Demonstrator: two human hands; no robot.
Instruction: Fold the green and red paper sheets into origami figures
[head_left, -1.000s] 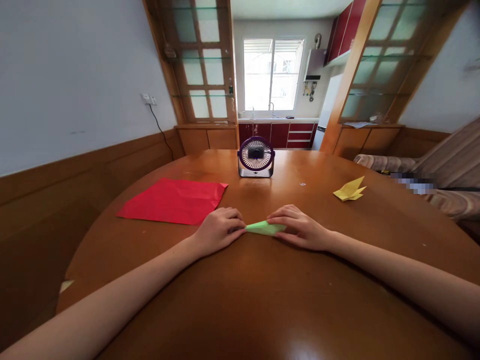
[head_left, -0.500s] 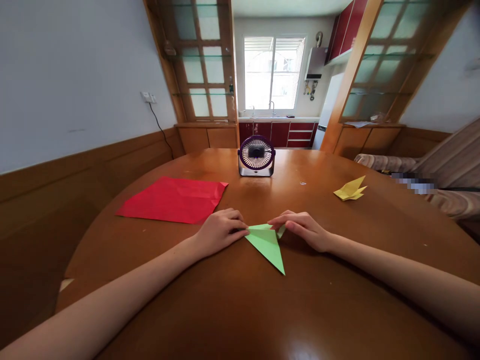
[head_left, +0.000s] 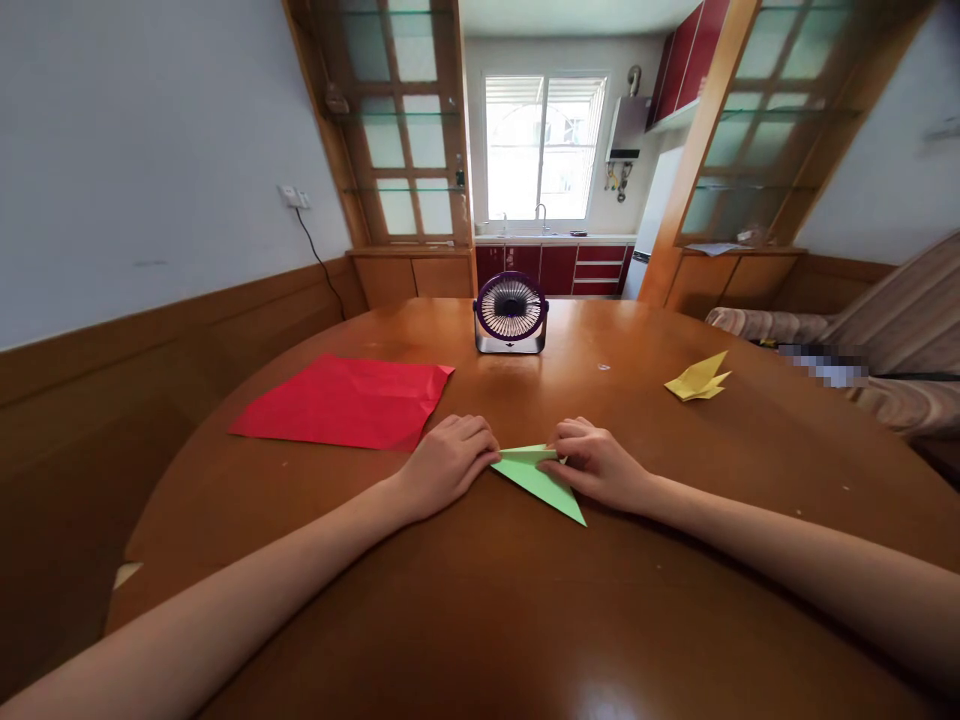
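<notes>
A folded piece of green paper [head_left: 541, 482] lies on the brown table between my hands, one sharp point aimed toward me and to the right. My left hand [head_left: 456, 462] is closed at its left corner, thumb and fingertips on the paper. With thumb and curled fingers, my right hand [head_left: 596, 462] pinches the paper's right side and hides part of that edge. Left of my left hand, a sheet of red paper [head_left: 349, 402] lies flat with a creased right corner. A folded yellow paper figure [head_left: 697, 378] rests beyond my right hand.
The round wooden table [head_left: 420, 620] fills the foreground. A small purple fan [head_left: 511, 308] stands at its far side, facing me. To the right is a striped sofa [head_left: 900, 330], and a black cord [head_left: 319, 255] hangs along the left wall.
My right hand has gone from stretched fingers over the paper to a pinch on its right side. The green paper's near point has swung slightly right and away from me.
</notes>
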